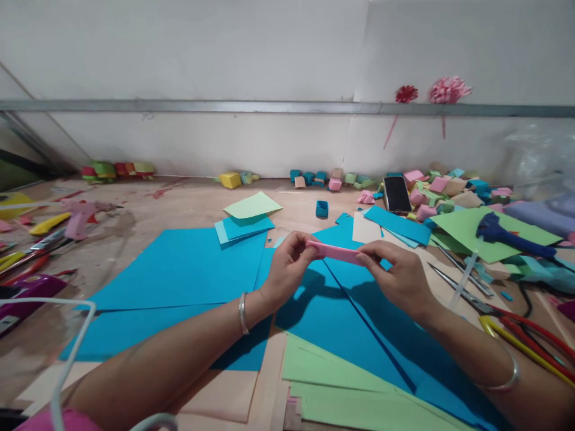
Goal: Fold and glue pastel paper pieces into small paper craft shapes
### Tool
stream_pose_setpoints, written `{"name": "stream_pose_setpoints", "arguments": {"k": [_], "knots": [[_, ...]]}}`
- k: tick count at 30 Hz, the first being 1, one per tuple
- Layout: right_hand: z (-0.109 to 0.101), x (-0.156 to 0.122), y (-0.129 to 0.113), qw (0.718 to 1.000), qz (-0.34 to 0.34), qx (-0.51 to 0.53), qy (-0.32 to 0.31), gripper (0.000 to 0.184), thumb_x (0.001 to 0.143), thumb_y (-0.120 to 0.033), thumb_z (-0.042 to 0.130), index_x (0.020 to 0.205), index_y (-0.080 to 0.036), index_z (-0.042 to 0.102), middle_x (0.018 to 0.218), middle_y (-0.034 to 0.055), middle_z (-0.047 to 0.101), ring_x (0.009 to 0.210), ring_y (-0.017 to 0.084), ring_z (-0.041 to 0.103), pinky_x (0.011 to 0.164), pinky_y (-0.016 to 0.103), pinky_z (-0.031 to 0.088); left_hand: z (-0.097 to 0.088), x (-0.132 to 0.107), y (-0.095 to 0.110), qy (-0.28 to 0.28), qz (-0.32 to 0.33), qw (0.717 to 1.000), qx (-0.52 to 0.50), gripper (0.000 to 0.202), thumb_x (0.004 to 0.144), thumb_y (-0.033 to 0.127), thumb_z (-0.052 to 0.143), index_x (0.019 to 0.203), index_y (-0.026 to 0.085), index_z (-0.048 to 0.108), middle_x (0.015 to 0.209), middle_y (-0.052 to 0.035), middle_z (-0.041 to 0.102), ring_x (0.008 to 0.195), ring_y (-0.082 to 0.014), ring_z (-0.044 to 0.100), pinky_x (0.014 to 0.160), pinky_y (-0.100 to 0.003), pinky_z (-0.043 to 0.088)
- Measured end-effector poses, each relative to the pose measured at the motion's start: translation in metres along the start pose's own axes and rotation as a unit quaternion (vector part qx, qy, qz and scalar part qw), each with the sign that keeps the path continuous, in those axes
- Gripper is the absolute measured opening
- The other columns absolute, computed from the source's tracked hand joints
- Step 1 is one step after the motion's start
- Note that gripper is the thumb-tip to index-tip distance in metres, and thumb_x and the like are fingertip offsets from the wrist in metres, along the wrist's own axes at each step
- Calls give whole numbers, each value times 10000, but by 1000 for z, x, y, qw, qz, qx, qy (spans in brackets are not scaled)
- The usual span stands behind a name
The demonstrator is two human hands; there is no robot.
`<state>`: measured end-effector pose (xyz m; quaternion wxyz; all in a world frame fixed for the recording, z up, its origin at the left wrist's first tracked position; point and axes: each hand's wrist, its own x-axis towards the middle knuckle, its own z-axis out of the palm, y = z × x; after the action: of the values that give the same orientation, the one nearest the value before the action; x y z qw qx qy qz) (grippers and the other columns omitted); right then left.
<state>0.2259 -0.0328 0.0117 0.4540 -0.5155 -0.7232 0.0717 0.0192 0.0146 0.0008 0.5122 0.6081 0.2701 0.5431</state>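
A narrow pink paper strip (338, 252) is stretched level between my two hands, above large blue paper sheets (202, 263). My left hand (290, 266) pinches its left end between thumb and fingers. At the other end, my right hand (398, 275) grips the strip the same way. Whether the strip is folded double I cannot tell. Beyond my hands stands a small blue folded paper box (321, 209). Light green sheets (332, 371) lie below my hands, near the table's front edge.
To the right are a blue glue gun (507, 236), scissors (476, 299), a phone (397, 194) and a heap of small paper boxes (449, 188). A pink glue gun (81, 216) stands at the left. A white cable (67, 365) crosses the lower left. Behind is a wall (224, 54).
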Motion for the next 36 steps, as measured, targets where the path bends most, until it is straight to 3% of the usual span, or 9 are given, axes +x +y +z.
{"name": "stream_pose_setpoints", "arguments": {"k": [5,7,10,12,14,22,27,29,36], "knots": [[2,-3,4,990,-124,-70,1,125,912,-205,566,846,-180,669,817,49,709,773,187,640,723,294,458,-5,-1,4,-40,66,980,183,209,798,296,719,923,158,625,905,-57,669,844,-173,635,757,-296,518],[4,-5,2,980,-171,-99,-6,145,912,-172,559,819,-178,670,797,48,709,748,185,629,712,297,444,-5,-3,6,-79,137,949,274,220,797,322,730,941,169,666,893,-57,707,851,-185,644,787,-318,498],[6,-7,-2,967,-223,-121,-19,154,899,-121,565,804,-165,677,765,52,697,740,184,606,703,299,424,-3,-6,10,-151,245,877,386,166,862,334,665,930,187,700,861,-44,730,855,-189,637,800,-337,459],[6,-9,-5,961,-246,-128,-24,160,897,-104,562,800,-150,681,749,60,683,733,183,586,692,301,409,-1,-9,12,-163,271,842,438,173,921,314,581,926,195,707,861,-45,725,831,-179,618,769,-333,440],[6,-11,-8,956,-260,-134,-29,180,902,-96,548,789,-139,683,733,66,666,712,179,560,673,304,389,0,-11,12,-156,276,829,461,219,946,313,532,912,195,713,866,-56,709,789,-166,592,726,-319,429],[1,-13,-14,951,-260,-135,-100,302,945,-134,467,724,-148,672,667,44,620,640,155,506,635,310,314,1,-14,4,-198,261,860,390,262,919,335,565,778,161,700,727,-45,659,676,-143,561,643,-283,415],[-11,-1,-7,967,-195,-57,-157,239,907,-171,523,709,-157,656,649,27,626,645,140,541,630,275,339,-1,-4,9,-234,157,892,355,178,861,301,649,775,167,729,735,-50,674,714,-153,592,648,-258,444],[-16,5,-2,973,-157,-47,-160,222,881,-148,525,692,-162,641,636,15,619,631,127,540,625,255,354,-5,2,9,-224,124,905,340,153,842,269,669,746,167,731,726,-47,677,716,-152,596,658,-253,450],[-25,17,8,975,-71,-39,-206,207,840,-188,541,646,-171,611,589,-10,563,568,108,494,565,239,348,-10,12,4,-211,64,931,291,143,808,248,687,700,162,726,708,-40,689,693,-142,601,656,-245,446]]}}
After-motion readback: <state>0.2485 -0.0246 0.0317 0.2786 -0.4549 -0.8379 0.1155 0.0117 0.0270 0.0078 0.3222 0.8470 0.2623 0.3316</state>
